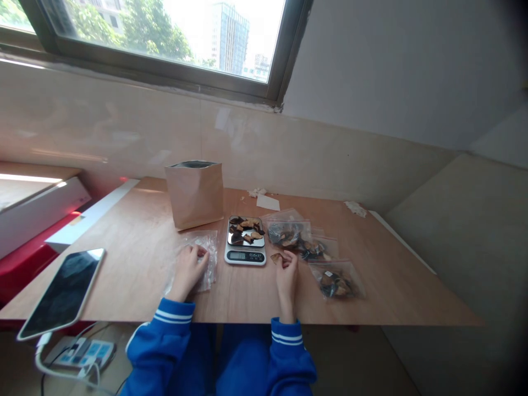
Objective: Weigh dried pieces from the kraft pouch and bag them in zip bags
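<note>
My right hand (287, 269) pinches a thin brown dried slice (277, 258) between thumb and fingers, just right of the digital kitchen scale (245, 257). On the scale's shiny plate lie several dark and tan dried pieces (247, 229); its display is too small to read. My left hand (192, 265) rests on a stack of clear plastic zip bags (210, 240) left of the scale. Its fingers are curled together, and their undersides are hidden.
Zip bags filled with dried pieces (338, 285) lie on the right. A brown paper pouch (196, 195) stands upright behind the empty bags. A phone (64, 291) with a cable juts over the front left edge. White paper (268, 203) lies near the wall.
</note>
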Demonstrator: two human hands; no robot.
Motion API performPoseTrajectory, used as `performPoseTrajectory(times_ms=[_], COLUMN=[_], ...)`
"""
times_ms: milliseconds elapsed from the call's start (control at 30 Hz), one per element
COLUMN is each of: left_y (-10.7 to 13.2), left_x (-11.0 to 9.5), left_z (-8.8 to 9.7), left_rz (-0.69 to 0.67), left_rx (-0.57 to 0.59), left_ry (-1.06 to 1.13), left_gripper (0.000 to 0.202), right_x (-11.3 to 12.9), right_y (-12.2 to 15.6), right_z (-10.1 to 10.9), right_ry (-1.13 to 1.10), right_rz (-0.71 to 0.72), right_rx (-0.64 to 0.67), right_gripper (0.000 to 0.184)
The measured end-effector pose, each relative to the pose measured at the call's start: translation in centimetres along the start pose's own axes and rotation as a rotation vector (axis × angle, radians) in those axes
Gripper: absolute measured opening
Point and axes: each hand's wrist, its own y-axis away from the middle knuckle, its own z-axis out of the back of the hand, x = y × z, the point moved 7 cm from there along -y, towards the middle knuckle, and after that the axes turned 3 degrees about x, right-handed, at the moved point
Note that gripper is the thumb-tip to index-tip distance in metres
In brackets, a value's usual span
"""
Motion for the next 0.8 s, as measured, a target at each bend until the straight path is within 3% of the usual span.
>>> performPoseTrajectory(times_ms=[167,800], left_y=[0.2,0.3], left_x=[-0.4,-0.4], left_z=[0.1,0.1], left_rz=[0.002,-0.011], left_rx=[-0.051,-0.043], left_ry=[-0.127,-0.114], left_gripper=[0.026,0.026], right_x=[0.5,1.5], right_y=[0.2,0.2], right_z=[0.3,0.2], right_ry=[0.041,0.092], right_rz=[0.051,0.138], right_rx=[-0.014,0.039], right_gripper=[0.03,0.022])
